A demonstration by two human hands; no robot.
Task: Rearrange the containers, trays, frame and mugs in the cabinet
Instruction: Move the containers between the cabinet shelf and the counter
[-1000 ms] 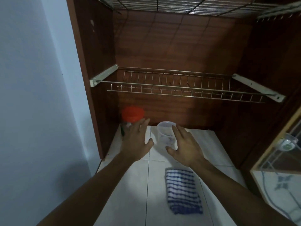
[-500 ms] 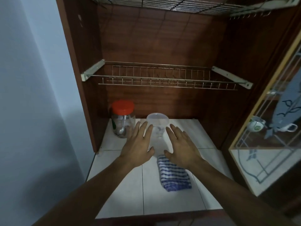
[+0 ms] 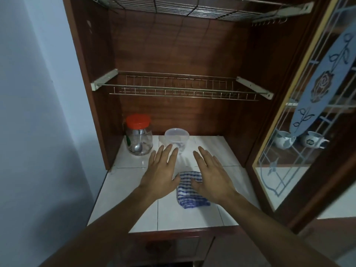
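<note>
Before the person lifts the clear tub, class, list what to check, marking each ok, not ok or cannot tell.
1. Both the left hand and right hand open, holding nothing: ok.
2. The clear tub upright on the tiled shelf: ok.
3. Tub closed with a lid: cannot tell.
4. The red-lidded jar apart from the tub: ok.
5. The checked cloth out of the way: not ok, partly beneath the right hand.
</note>
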